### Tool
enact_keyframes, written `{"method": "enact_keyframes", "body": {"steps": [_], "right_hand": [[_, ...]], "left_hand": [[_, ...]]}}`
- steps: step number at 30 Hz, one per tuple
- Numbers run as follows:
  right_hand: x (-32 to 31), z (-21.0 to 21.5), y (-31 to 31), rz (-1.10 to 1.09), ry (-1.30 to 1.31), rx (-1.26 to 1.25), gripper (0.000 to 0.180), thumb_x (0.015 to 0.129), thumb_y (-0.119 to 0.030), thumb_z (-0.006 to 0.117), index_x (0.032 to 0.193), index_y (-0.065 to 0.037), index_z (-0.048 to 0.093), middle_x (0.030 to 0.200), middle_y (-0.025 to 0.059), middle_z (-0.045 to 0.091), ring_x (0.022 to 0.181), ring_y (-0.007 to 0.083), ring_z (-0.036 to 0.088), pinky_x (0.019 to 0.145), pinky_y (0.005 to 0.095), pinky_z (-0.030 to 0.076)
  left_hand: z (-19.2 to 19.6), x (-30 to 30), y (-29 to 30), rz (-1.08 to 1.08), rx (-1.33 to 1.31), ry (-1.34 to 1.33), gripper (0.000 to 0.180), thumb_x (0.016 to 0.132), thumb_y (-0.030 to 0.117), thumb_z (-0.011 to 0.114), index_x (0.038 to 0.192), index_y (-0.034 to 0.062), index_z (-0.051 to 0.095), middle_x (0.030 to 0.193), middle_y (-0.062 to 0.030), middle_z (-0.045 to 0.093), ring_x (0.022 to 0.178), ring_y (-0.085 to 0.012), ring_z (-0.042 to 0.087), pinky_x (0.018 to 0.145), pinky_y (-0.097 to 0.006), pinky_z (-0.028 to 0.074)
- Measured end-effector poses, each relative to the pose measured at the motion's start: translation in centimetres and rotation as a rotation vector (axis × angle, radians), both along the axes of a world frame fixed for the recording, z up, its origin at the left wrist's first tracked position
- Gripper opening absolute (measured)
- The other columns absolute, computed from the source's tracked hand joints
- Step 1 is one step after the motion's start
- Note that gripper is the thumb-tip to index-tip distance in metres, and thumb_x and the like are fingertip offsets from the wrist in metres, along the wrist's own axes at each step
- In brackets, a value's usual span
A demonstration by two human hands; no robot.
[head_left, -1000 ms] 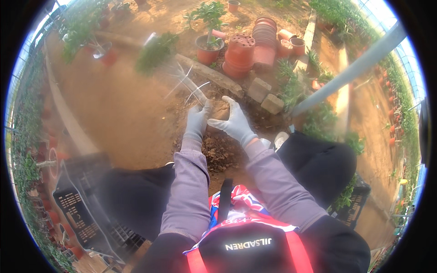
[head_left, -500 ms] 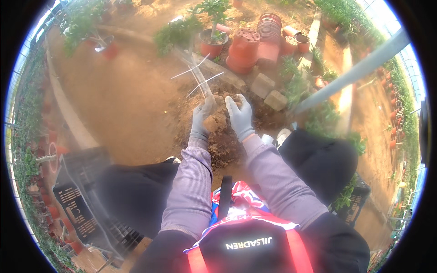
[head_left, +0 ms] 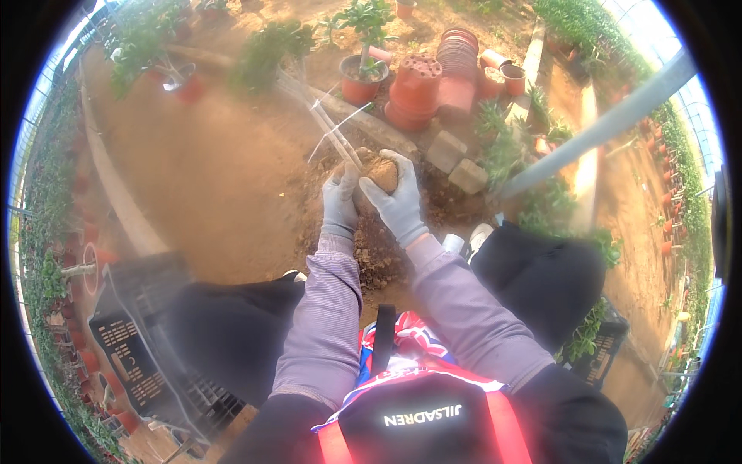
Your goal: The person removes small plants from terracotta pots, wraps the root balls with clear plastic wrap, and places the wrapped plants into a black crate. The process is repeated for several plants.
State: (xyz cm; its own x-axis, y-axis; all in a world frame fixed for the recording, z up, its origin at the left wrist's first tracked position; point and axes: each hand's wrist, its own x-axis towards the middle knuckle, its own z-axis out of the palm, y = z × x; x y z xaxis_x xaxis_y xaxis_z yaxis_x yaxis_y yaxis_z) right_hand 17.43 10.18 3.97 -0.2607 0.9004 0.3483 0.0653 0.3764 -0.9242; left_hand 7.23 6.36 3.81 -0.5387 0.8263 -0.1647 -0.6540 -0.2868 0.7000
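A plant with several pale, bare stems [head_left: 331,130] leans away to the upper left, its green leafy top [head_left: 274,54] blurred. Thin white ties [head_left: 340,127] cross the stems. At the stem base is a brown clump of soil [head_left: 382,175]. My left hand [head_left: 340,203], in a grey glove, is closed around the base of the stems beside the clump. My right hand [head_left: 398,203], gloved alike, curls its fingers and thumb around the clump from the right. Below both hands lies a heap of loose dark soil [head_left: 382,251].
Beyond my hands stand a potted plant [head_left: 362,81], upturned red-brown pots [head_left: 413,89] and a stack of pots [head_left: 457,58]. Two blocks [head_left: 456,160] lie to the right, near a slanting grey pole [head_left: 599,124]. A black crate [head_left: 139,340] sits at the left.
My right hand has moved inward and closed around the soil clump. The stems and leafy top have swung a little to the left, and the clump is now more exposed.
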Motion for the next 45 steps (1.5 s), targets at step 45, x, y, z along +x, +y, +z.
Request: {"method": "enact_keyframes", "body": {"steps": [45], "right_hand": [[10.1, 2.5, 8.1, 0.264, -0.021, -0.285, 0.033, 0.081, -0.003, 0.077, 0.114, 0.0, 0.071, 0.126, 0.0066, 0.062, 0.112, 0.0129, 0.06, 0.097, 0.0285, 0.05]], "left_hand": [[-3.1, -0.6, -1.1, -0.155, -0.124, 0.033, 0.028, 0.084, 0.009, 0.074, 0.112, 0.003, 0.07, 0.101, -0.0006, 0.069, 0.088, -0.0102, 0.061, 0.083, -0.025, 0.047]]}}
